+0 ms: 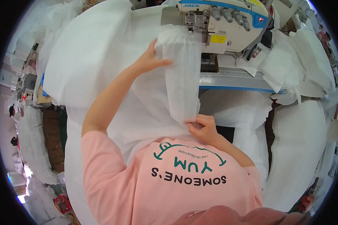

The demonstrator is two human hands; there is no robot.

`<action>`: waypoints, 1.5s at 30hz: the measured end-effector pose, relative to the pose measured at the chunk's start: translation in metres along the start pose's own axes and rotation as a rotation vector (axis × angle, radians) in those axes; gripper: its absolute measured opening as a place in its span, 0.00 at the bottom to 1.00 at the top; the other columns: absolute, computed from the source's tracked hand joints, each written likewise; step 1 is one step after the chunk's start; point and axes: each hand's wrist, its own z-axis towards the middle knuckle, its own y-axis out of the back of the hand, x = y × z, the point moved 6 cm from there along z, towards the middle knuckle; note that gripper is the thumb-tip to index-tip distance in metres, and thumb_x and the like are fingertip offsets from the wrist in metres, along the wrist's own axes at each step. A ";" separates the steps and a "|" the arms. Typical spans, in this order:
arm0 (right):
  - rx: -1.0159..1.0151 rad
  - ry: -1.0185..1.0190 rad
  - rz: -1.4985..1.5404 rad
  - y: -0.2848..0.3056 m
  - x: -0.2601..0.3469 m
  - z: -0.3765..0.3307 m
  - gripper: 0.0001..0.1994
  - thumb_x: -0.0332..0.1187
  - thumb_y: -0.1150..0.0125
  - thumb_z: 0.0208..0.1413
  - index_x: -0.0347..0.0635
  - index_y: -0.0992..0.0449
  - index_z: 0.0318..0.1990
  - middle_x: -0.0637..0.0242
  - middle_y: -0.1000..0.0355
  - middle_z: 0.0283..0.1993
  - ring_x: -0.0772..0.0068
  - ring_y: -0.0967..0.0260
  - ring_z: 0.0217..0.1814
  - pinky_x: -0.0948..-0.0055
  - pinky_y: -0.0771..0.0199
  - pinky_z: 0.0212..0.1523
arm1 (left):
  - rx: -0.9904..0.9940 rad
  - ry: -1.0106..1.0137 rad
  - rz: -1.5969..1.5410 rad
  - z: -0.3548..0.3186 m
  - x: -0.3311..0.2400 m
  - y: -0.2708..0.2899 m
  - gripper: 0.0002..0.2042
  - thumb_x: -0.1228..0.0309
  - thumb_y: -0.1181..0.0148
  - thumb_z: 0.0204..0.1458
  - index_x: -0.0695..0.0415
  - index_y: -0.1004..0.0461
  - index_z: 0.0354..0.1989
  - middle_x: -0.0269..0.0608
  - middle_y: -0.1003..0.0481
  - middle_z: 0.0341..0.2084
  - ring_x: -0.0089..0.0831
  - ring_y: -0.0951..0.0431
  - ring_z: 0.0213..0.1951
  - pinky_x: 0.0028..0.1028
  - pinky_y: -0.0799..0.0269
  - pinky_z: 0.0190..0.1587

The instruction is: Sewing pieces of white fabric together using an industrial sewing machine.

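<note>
The white cloth point(183, 82) lies in front of the person, with its long axis running from the sewing machine point(233, 28) straight back toward the body, its far end at the needle area and its near end at the right hand point(204, 126), which pinches the edge between thumb and curled fingers. The left hand point(151, 62) has thumb and forefinger spread apart, at the left side of this cloth. More white fabric point(90, 52) covers the table on the left, a ruler point(236, 73) crosses at the right, and around are white piles point(298, 146) and brown floor point(53, 138).
</note>
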 end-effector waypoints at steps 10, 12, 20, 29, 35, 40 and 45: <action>-0.253 0.052 -0.141 0.015 -0.034 0.053 0.07 0.24 0.44 0.41 0.39 0.21 0.30 0.67 0.29 0.19 0.83 0.40 0.18 0.81 0.42 0.19 | 0.088 0.078 -0.087 0.015 -0.039 0.123 0.17 0.63 0.38 0.47 0.61 0.27 0.41 0.30 0.26 0.32 0.17 0.29 0.34 0.20 0.33 0.40; -0.258 0.083 -0.158 0.027 -0.026 0.086 0.07 0.25 0.43 0.42 0.40 0.21 0.30 0.67 0.30 0.19 0.83 0.40 0.19 0.81 0.41 0.21 | -0.014 -0.010 0.052 0.044 -0.063 0.139 0.18 0.62 0.36 0.44 0.62 0.26 0.40 0.31 0.27 0.28 0.19 0.29 0.32 0.21 0.34 0.39; -0.269 -0.118 -0.090 0.091 -0.030 0.197 0.16 0.32 0.38 0.42 0.38 0.28 0.41 0.66 0.27 0.28 0.80 0.34 0.28 0.78 0.34 0.30 | -0.400 -0.614 -0.139 0.041 -0.148 0.065 0.28 0.64 0.38 0.47 0.55 0.40 0.57 0.42 0.31 0.48 0.33 0.29 0.48 0.29 0.34 0.49; -0.022 -0.050 -0.301 0.101 -0.062 0.110 0.17 0.27 0.39 0.47 0.38 0.29 0.46 0.68 0.28 0.32 0.79 0.31 0.31 0.79 0.32 0.31 | -0.195 -0.092 0.376 -0.075 0.007 0.029 0.35 0.62 0.34 0.42 0.57 0.43 0.60 0.50 0.39 0.56 0.43 0.41 0.59 0.34 0.46 0.60; 0.000 0.104 -0.621 0.073 0.025 0.141 0.18 0.34 0.42 0.51 0.45 0.31 0.51 0.62 0.29 0.22 0.63 0.32 0.23 0.70 0.32 0.26 | -0.475 -0.548 0.727 -0.093 -0.025 0.064 0.28 0.71 0.33 0.41 0.55 0.34 0.53 0.45 0.28 0.44 0.38 0.29 0.48 0.31 0.31 0.46; 0.344 0.103 -1.016 0.018 0.036 0.168 0.18 0.47 0.47 0.53 0.43 0.26 0.41 0.56 0.30 0.21 0.51 0.31 0.25 0.59 0.31 0.28 | -0.525 -0.285 0.716 -0.100 0.000 0.083 0.20 0.72 0.35 0.43 0.54 0.31 0.47 0.44 0.27 0.40 0.39 0.26 0.42 0.33 0.28 0.39; 0.375 -0.131 -1.398 0.043 0.018 0.152 0.19 0.44 0.45 0.51 0.37 0.25 0.20 0.52 0.29 0.22 0.52 0.29 0.28 0.58 0.30 0.30 | -0.574 -0.231 0.429 -0.107 0.011 0.119 0.13 0.74 0.39 0.46 0.56 0.30 0.41 0.41 0.26 0.38 0.40 0.26 0.41 0.31 0.29 0.39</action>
